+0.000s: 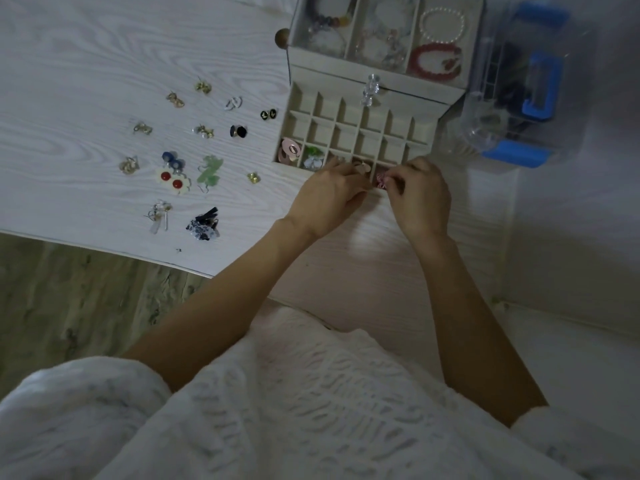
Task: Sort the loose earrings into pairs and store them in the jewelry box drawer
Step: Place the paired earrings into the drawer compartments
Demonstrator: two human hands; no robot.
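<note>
Fingers (pixel 391 180) of my right hand (pixel 420 199) pinch a pink earring (pixel 381 181) over the drawer's (pixel 356 133) near row at 6 o'clock. My left hand (pixel 329 195) curls beside it, touching the drawer's front edge; its grip I cannot tell. Loose earrings (pixel 173 178) lie on the tabletop (pixel 86 64) at 9 o'clock.

text: none legible | labels: none | numbers: none

Paired earrings (pixel 173 180) beside open gridded drawer (pixel 349 129) (front cells filled).
</note>
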